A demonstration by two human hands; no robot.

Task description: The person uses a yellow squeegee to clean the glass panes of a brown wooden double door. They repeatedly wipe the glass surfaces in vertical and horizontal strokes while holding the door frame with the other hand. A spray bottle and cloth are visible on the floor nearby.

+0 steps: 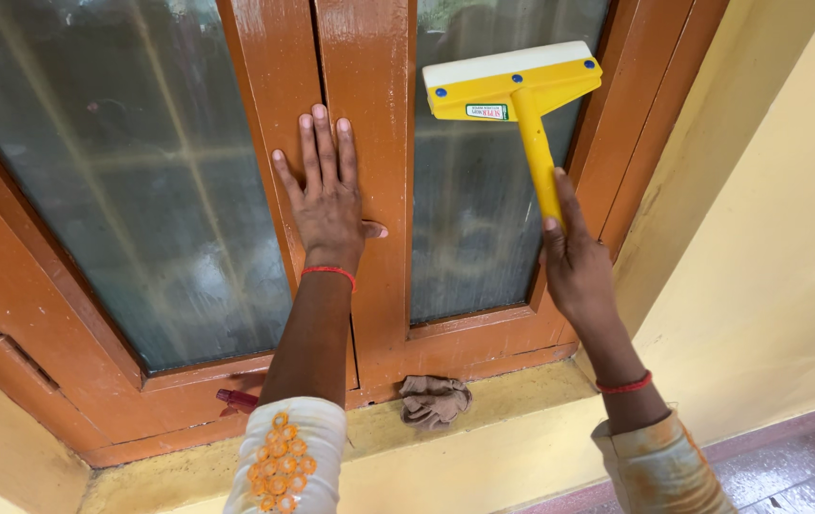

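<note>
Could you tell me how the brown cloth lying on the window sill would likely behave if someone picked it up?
The brown cloth sits crumpled in soft folds, so it would probably droop limply rather than hold shape. It looks thin and small, so likely light. Bunched on the sill, it seems unlikely to roll or slide away.

one small label, on a yellow squeegee

the only label [487,111] is a small rectangular sticker on the yellow squeegee head [512,86], just left of where the handle joins it. it is white with a green border and reddish print, lying lengthwise along the head, slightly tilted with it, against the right-hand window pane. no packages, signs or screens are visible.
</note>
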